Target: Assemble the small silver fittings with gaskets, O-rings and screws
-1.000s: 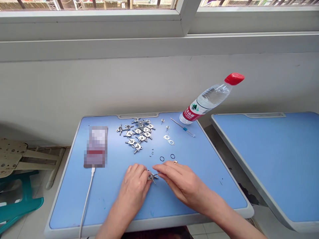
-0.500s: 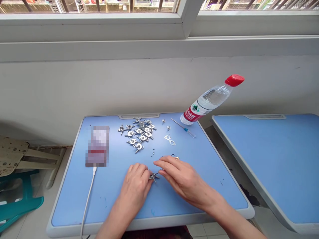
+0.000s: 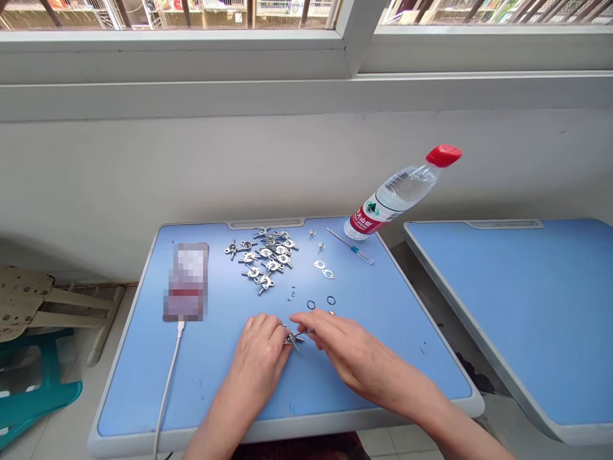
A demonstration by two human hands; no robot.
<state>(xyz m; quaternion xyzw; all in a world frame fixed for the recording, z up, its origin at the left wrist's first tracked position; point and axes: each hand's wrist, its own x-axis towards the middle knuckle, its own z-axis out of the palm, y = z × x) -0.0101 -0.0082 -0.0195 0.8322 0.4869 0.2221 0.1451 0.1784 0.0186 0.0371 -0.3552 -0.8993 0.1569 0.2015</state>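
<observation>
Near the front middle of the blue table (image 3: 158, 383), my left hand (image 3: 261, 348) pinches a small metal part (image 3: 293, 338) between thumb and fingers. My right hand (image 3: 345, 345) comes in from the right, its fingers together over a thin metal piece that touches the part; the fingertips partly hide it. Just beyond the right hand lie two dark rings (image 3: 331, 300) and a small brass-coloured piece, mostly covered. A pile of similar metal parts (image 3: 272, 252) sits farther back. Two flat metal plates (image 3: 328, 274) and several tiny pieces (image 3: 293, 292) lie between.
A water bottle (image 3: 383, 204) with a red cap stands at the back right, beside a thin screwdriver (image 3: 352, 247). On the left lies a phone (image 3: 186, 281) with a white cable (image 3: 170, 383). Another blue table (image 3: 522, 306) is at the right; stools stand at the left.
My right hand has shifted slightly down and its fingers have come closer to the held part. Both dark rings now show beyond it. The view has moved a little.
</observation>
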